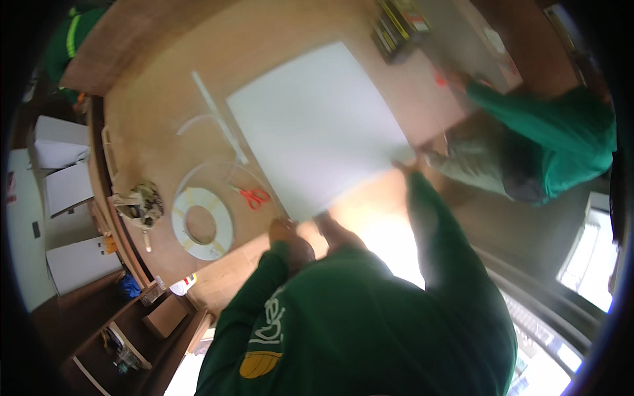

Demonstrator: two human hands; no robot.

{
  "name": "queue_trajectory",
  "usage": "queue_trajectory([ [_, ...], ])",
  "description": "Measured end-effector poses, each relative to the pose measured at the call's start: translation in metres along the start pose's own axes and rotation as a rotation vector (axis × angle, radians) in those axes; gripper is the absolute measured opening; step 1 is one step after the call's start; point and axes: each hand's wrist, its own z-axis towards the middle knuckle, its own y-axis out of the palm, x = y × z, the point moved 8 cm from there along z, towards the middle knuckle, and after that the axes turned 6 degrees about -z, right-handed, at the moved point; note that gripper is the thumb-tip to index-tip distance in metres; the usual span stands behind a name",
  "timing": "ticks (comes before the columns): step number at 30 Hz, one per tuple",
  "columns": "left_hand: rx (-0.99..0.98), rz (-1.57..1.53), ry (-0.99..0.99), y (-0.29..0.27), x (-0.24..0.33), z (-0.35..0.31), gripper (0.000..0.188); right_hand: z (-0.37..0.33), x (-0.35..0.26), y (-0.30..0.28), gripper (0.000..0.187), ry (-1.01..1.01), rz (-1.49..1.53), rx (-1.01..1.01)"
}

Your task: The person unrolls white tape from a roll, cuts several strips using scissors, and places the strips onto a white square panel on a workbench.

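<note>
A large white rectangular sheet or board (320,125) lies tilted across the brown tabletop, its near edge toward me. My left hand (284,232) is at its near left corner, fingers closed at the edge. My right hand (407,165) reaches to its right corner and grips the edge there, somewhat blurred. Between my arms, a skin-toned shape (340,236) touches the near edge; I cannot make out what it is. Left of the sheet lie red-handled scissors (253,197) and a flat white roll of strip (223,218), with a loose end curving toward the sheet.
A narrow white strip (219,119) lies beside the sheet. A camouflage cloth item (140,203) rests at the table's left edge. A dark yellow-marked box (399,30) stands at the far right. A co-worker in green (548,142) is on the right; shelves (165,317) stand lower left.
</note>
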Motion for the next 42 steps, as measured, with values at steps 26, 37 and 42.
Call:
queue_trajectory([
  [26, 0.321, -0.228, -0.017, -0.463, 0.066, -0.144, 0.062, -0.302, -0.478, -0.046, 0.015, -0.882, 0.410, -1.472],
  [37, 0.406, 0.008, 0.086, -0.508, 0.072, -0.184, 0.034, -0.375, -0.539, -0.040, 0.013, -1.427, 0.349, -1.427],
  [42, 0.518, -0.106, 0.020, -0.529, 0.031, -0.224, 0.014, -0.363, -0.541, -0.049, 0.012, -1.474, 0.411, -1.384],
])
